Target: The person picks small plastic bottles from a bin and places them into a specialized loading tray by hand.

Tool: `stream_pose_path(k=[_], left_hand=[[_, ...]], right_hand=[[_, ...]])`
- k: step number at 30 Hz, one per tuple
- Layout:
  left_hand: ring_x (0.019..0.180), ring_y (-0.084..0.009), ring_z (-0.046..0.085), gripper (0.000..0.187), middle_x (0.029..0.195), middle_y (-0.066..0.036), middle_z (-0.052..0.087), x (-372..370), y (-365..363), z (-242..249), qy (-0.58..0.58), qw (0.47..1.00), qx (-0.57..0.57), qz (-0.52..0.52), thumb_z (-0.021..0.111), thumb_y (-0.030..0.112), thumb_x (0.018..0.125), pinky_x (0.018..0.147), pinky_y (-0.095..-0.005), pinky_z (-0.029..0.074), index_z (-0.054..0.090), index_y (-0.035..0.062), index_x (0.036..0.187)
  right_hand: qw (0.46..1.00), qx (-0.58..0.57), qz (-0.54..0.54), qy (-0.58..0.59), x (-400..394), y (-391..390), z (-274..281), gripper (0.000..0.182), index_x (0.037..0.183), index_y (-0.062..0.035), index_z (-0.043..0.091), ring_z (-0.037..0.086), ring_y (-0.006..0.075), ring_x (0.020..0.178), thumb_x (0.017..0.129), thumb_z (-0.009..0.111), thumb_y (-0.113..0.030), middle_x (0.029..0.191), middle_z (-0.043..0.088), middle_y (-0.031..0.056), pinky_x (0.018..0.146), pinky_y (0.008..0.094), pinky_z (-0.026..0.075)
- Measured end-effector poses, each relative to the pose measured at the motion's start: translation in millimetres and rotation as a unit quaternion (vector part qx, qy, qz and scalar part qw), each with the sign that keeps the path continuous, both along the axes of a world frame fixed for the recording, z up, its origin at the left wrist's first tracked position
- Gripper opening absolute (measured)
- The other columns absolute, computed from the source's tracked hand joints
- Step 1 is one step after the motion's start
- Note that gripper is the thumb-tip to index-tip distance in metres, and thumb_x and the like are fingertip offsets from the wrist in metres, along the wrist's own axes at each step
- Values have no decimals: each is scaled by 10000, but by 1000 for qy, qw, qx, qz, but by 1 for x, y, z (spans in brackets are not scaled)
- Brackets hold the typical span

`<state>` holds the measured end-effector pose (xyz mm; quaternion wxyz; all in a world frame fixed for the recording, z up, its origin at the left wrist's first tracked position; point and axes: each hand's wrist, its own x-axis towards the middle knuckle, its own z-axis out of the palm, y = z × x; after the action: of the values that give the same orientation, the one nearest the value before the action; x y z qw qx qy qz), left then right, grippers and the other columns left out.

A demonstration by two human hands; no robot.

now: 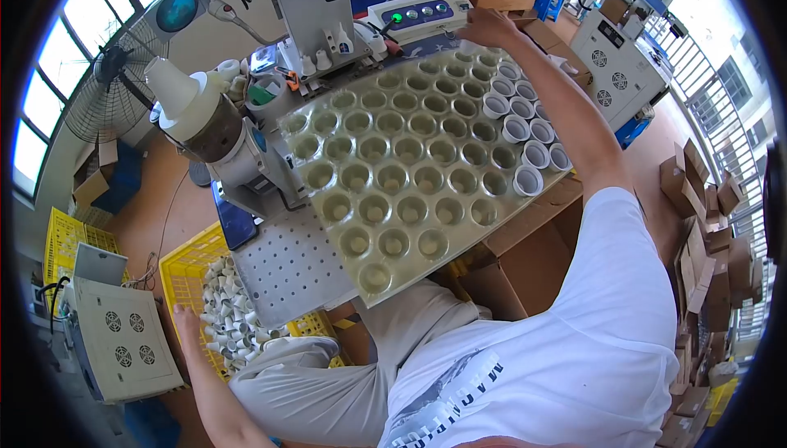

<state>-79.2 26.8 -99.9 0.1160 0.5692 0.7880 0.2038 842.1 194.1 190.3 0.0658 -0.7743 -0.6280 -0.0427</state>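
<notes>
Two hands, well apart — my right hand point(485, 28) rests its grip on the tray's point(410, 173) far edge; left hand point(187, 319) sits by the crate point(184, 272) of cups point(229, 317) — grip hidden, I cannot tell.

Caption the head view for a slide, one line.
Right hand rests at the far edge of a pocketed tray partly filled with white cups; left hand reaches toward a yellow crate of cups.

A clear plastic tray point(402, 177) of round pockets lay tilted across centre, white cups point(525, 132) filling pockets at its three o'clock edge. More white cups point(229, 317) heaped in a yellow crate point(184, 272) at eight o'clock.
</notes>
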Motion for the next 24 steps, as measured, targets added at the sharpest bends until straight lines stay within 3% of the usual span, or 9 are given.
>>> stream_pose_path(k=[2,5,7,8,10,14,17,20,24], left_hand=[[862,-429,561,227,896,-287,566,88,-15,76,-181,979,-30,87,505,52,767,752,-467,476,489,-84,947],[858,-482,559,229,892,-317,586,30,-7,30,234,954,-73,-172,493,49,750,772,-497,460,538,-98,920],[883,-523,547,247,925,-347,587,18,-3,4,175,982,-39,-64,476,69,766,788,-521,447,534,-91,945],[939,-507,539,254,969,-351,570,76,-10,55,-41,995,-51,71,483,85,782,831,-516,443,535,-88,961],[1002,-499,513,272,1032,-355,544,42,-9,20,98,993,-71,-13,492,107,795,863,-507,434,532,-79,990],[1015,-487,508,244,1069,-337,529,90,-22,69,-44,989,-69,122,492,90,795,868,-505,432,569,-85,946],[966,-458,538,202,1042,-302,539,88,-26,71,47,994,-99,10,490,58,784,847,-498,450,624,-76,856],[954,-432,546,192,1038,-285,537,80,-23,57,34,996,-83,18,490,36,770,840,-489,461,654,-63,777],[978,-439,537,200,1040,-294,536,84,-27,60,163,982,-83,-50,479,31,774,854,-487,457,649,-71,802]], right_hand=[[981,35,107,160,-55,-13,-3,502,1039,-9,599,632,252,887,707,690,-374,898,650,175,773,377,484],[927,80,269,249,-124,-19,-35,454,969,-7,521,557,209,791,671,723,-283,843,575,131,723,335,452],[901,75,311,293,-166,-31,-49,418,904,-20,469,516,193,752,662,728,-241,803,529,100,709,329,441],[891,66,323,313,-181,-38,-54,405,879,-29,441,501,186,738,665,726,-222,777,506,86,703,331,438],[874,45,347,337,-201,-49,-67,385,865,-37,419,481,175,720,684,715,-206,767,489,76,693,319,433],[872,48,343,347,-212,-58,-75,375,849,-44,394,473,168,707,698,709,-179,767,495,77,677,307,427],[869,73,335,358,-211,-60,-78,366,825,-33,403,473,194,647,696,712,-183,731,490,107,623,331,424],[868,91,338,353,-210,-60,-79,364,819,-34,400,473,192,646,700,710,-182,735,487,102,621,331,423],[863,85,339,364,-211,-63,-77,365,820,-34,401,479,208,648,707,711,-188,743,495,106,619,333,421]])
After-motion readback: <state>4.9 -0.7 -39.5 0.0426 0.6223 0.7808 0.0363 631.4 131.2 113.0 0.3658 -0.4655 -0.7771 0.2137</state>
